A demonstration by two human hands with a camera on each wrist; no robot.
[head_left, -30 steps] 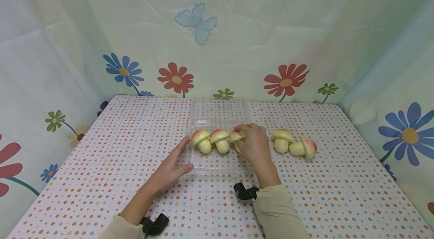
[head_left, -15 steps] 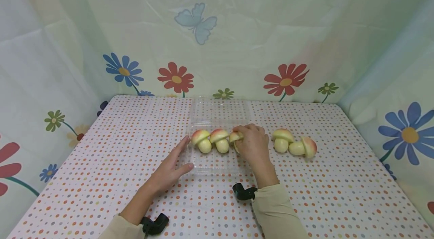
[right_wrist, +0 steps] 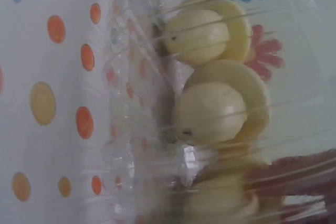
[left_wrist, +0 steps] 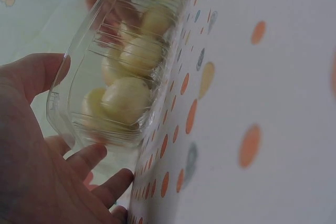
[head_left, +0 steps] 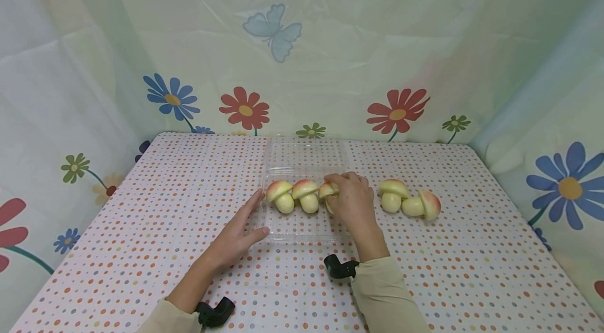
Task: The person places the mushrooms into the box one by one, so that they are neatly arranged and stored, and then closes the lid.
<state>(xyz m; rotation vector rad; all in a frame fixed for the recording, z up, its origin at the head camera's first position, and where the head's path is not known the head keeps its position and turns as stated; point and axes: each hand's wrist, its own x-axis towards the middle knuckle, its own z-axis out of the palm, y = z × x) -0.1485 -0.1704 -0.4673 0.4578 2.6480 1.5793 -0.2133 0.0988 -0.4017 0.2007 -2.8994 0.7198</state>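
A clear plastic clamshell box (head_left: 304, 232) sits on the table with its lid laid back. Inside, a left toy mushroom (head_left: 284, 201) and a middle toy mushroom (head_left: 308, 199) lie side by side, yellow with reddish caps. My right hand (head_left: 355, 203) reaches into the box's right part and grips a third toy mushroom (head_left: 326, 191), covering much of it. At the box's left end is my left hand (head_left: 233, 238), fingers extended, thumb spread apart. In the left wrist view, its thumb (left_wrist: 62, 72) is at the box rim and its fingertips lie by the outer wall.
Two more toy mushrooms lie right of the box, an upright one (head_left: 392, 197) and a sideways one (head_left: 423, 205), close together. The lid (head_left: 306, 154) extends toward the back edge. A dotted cloth covers the table (head_left: 453, 280); a flowered curtain (head_left: 330, 60) hangs behind.
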